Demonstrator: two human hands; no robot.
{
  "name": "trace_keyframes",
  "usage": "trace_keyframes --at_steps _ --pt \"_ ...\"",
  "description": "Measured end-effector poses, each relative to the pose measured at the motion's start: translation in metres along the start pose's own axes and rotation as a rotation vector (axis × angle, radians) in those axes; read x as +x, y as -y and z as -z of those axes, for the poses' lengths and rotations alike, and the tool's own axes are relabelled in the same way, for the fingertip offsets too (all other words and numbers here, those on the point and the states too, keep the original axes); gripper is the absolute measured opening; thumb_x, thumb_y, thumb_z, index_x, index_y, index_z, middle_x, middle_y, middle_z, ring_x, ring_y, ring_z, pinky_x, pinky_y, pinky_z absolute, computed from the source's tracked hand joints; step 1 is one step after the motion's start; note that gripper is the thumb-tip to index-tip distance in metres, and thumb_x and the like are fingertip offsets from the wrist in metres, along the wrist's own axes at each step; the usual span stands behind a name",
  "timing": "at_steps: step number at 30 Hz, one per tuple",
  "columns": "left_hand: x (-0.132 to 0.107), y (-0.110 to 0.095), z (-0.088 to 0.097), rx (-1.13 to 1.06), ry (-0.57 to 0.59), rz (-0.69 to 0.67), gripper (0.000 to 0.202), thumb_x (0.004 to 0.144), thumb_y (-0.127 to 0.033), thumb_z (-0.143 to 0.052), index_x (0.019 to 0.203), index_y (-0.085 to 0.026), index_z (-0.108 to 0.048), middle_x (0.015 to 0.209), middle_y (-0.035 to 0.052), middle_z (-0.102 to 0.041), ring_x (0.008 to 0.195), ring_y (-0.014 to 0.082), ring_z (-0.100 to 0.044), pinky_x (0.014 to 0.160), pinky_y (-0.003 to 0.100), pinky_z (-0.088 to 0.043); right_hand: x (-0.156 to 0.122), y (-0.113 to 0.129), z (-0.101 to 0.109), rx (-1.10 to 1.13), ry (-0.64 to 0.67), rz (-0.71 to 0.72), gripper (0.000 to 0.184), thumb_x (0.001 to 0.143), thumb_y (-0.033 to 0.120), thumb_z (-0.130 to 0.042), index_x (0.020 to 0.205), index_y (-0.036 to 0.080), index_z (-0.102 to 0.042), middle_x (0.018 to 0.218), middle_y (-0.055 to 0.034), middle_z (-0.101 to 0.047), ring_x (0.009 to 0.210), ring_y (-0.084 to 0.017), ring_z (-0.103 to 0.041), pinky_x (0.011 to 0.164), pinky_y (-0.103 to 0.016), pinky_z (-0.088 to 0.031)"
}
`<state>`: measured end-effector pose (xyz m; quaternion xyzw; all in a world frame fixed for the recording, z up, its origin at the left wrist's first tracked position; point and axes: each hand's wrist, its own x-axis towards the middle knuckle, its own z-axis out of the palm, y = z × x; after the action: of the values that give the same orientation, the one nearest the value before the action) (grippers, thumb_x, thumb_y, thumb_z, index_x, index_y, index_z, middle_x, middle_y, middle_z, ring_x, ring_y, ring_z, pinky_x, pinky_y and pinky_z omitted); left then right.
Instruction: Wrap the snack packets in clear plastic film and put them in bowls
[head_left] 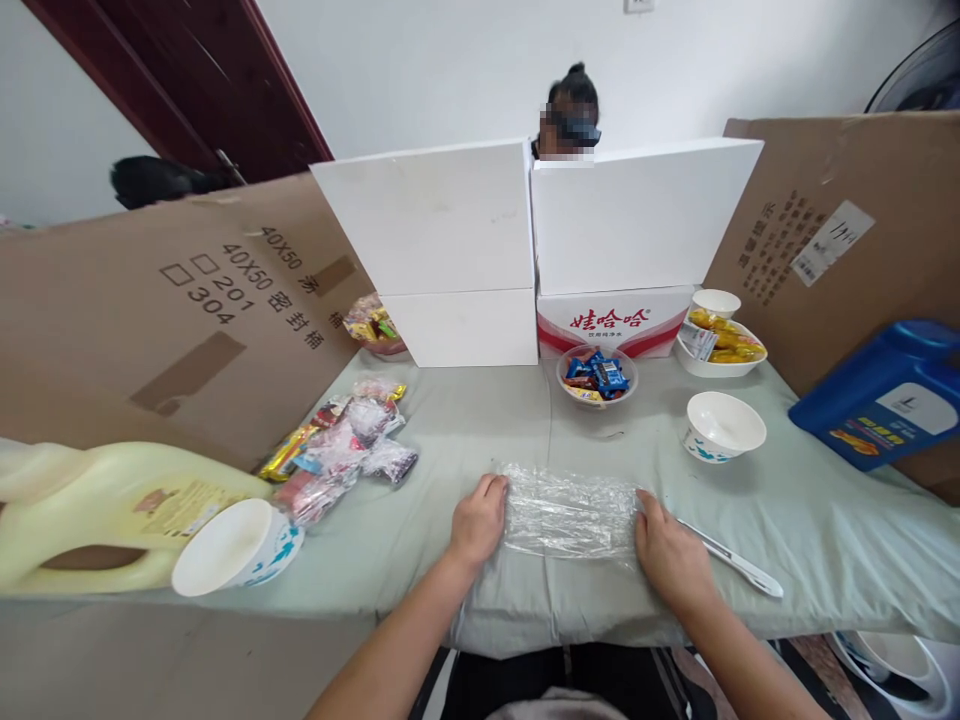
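A clear, crinkled plastic bag or sheet [570, 512] lies flat on the cloth in front of me. At its left edge, my left hand [481, 518] is closed with the plastic between thumb and fingers. The opposite edge is pinched by my right hand [670, 545], whose fingertips are partly hidden. Just beside that hand lies a thin white-handled knife or cutter [746, 572], its far end reaching close to my fingers. Beyond the plastic stands a clear bowl [598, 400] of blue and red wrapped snacks.
Left are wrapped snack packs [360, 430], a tilted paper bowl [238, 545] and a yellow jug [112, 510]. Right stand a paper bowl [724, 425], a white dish [721, 368] of yellow packets and a blue bottle [892, 400]. White boxes [457, 220] wall the back; a person sits behind.
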<state>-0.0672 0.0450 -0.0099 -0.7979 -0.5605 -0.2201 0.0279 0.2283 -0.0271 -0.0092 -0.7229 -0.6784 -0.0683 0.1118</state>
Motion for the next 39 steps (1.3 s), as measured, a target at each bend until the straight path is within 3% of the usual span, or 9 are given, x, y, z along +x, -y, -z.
trace_keyframes --at_steps 4,12,18,22,26,29,34,36,39 --pt "0.0 0.001 -0.004 -0.008 -0.102 -0.072 0.032 0.098 -0.021 -0.038 0.124 -0.019 -0.056 0.119 0.0076 -0.065 0.097 0.018 -0.067 0.079 0.027 -0.055 -0.002 -0.001 0.002 -0.009 -0.025 -0.035 0.032 0.096 0.021 -0.038 0.125 0.014 -0.05 0.092 -0.008 -0.072 0.067 -0.019 -0.068 0.055 -0.027 -0.04" --pt "0.009 -0.007 -0.001 0.072 0.136 -0.062 0.04 0.096 -0.025 -0.045 0.135 -0.017 -0.048 0.132 0.0105 -0.057 0.097 0.0211 -0.067 0.075 0.03 -0.056 -0.004 -0.01 0.005 -0.041 -0.002 -0.075 0.031 0.096 0.021 -0.037 0.124 0.014 -0.05 0.093 -0.0087 -0.07 0.07 -0.019 -0.067 0.056 -0.028 -0.041" --pt "0.018 -0.027 0.019 0.118 0.029 -0.048 0.032 0.095 -0.028 -0.047 0.122 -0.016 -0.058 0.122 0.015 -0.058 0.093 0.0241 -0.064 0.079 0.037 -0.052 0.003 -0.003 0.028 0.051 -0.236 0.062 0.031 0.094 0.028 -0.044 0.117 0.013 -0.057 0.106 -0.0144 -0.063 0.097 -0.028 -0.058 0.085 -0.041 -0.044" --pt "0.024 -0.048 0.016 -0.023 0.162 -0.255 0.022 0.094 -0.027 -0.048 0.101 -0.018 -0.067 0.104 0.0097 -0.065 0.1 0.024 -0.06 0.09 0.039 -0.048 0.012 0.031 0.023 0.194 -0.113 0.285 0.031 0.094 0.023 -0.04 0.117 0.017 -0.061 0.117 -0.0119 -0.062 0.111 -0.025 -0.053 0.097 -0.041 -0.039" --pt "0.026 -0.054 0.004 -0.07 0.354 -0.435 0.051 0.092 -0.048 -0.051 0.138 -0.026 -0.045 0.145 0.0073 -0.044 0.136 0.0281 -0.035 0.112 0.051 -0.027 0.021 0.049 0.005 0.198 0.107 0.402 0.056 0.094 0.047 -0.041 0.141 0.016 -0.044 0.145 -0.0102 -0.044 0.137 -0.03 -0.031 0.111 -0.049 -0.024" --pt "0.023 -0.049 0.001 -0.046 0.435 -0.414 0.065 0.092 -0.059 -0.044 0.147 -0.028 -0.03 0.155 0.0065 -0.028 0.144 0.0307 -0.018 0.115 0.056 -0.016 0.022 0.037 -0.004 0.143 0.205 0.276 0.074 0.089 0.063 -0.038 0.147 0.016 -0.033 0.154 -0.01 -0.029 0.143 -0.033 -0.019 0.113 -0.054 -0.016" --pt "0.008 -0.04 0.005 -0.026 0.447 -0.382 0.069 0.091 -0.061 -0.044 0.149 -0.029 -0.025 0.157 0.0067 -0.022 0.146 0.0318 -0.011 0.115 0.056 -0.011 0.007 0.009 -0.007 0.083 0.116 0.126 0.079 0.089 0.063 -0.036 0.146 0.008 -0.033 0.154 -0.0166 -0.026 0.143 -0.033 -0.016 0.114 -0.053 -0.015" --pt "0.002 -0.039 0.013 -0.021 0.413 -0.381 0.07 0.09 -0.059 -0.047 0.149 -0.028 -0.027 0.156 0.0086 -0.025 0.145 0.0329 -0.014 0.114 0.057 -0.014 -0.003 0.007 -0.001 0.109 0.045 0.198 0.077 0.09 0.061 -0.039 0.146 0.008 -0.032 0.153 -0.0182 -0.028 0.144 -0.032 -0.016 0.113 -0.055 -0.018" --pt "-0.007 -0.038 0.03 -0.035 0.316 -0.401 0.062 0.089 -0.051 -0.052 0.144 -0.024 -0.038 0.151 0.0122 -0.035 0.141 0.035 -0.023 0.112 0.061 -0.019 -0.016 0.006 0.012 0.192 0.043 0.458 0.074 0.089 0.055 -0.048 0.148 0.015 -0.029 0.154 -0.0142 -0.028 0.144 -0.03 -0.014 0.113 -0.052 -0.025"
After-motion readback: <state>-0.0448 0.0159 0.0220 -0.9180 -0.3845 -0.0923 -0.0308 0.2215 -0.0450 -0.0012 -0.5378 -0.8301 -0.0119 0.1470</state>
